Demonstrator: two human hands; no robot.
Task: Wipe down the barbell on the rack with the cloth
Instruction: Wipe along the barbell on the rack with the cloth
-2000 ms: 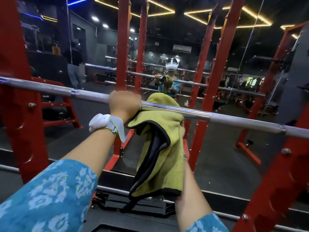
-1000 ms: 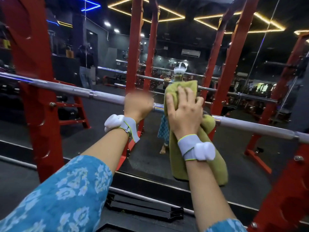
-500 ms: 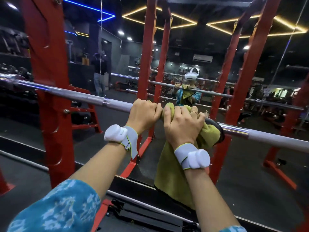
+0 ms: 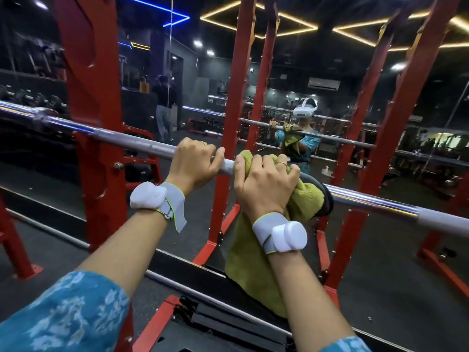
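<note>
— Where is the barbell (image 4: 121, 138)?
— It lies across the red rack (image 4: 94, 102) in front of us. It slants from upper left to lower right, bare and shiny on either side of our hands.
— And our left hand (image 4: 193, 165)?
— Its fingers (image 4: 217, 154) are curled over the top of the bare bar and grip it, just left of the cloth.
— What about the cloth (image 4: 253, 265)?
— It's green with a dark edge. We have it bunched over the bar under our right hand (image 4: 261, 185). The rest hangs down below the bar, behind that forearm.
— So the right fingers are closed too?
— Yes, they're wrapped round the cloth and the bar beneath it, with a ring on one of them. The two hands sit just beside each other, with a short stretch of bare bar between them.
— Anything else we can make out?
— We have a grey band (image 4: 175, 207) with a white puck on each wrist and a blue patterned sleeve (image 4: 63, 313) at lower left. The mirror (image 4: 302, 123) ahead shows us at the bar with the cloth.
</note>
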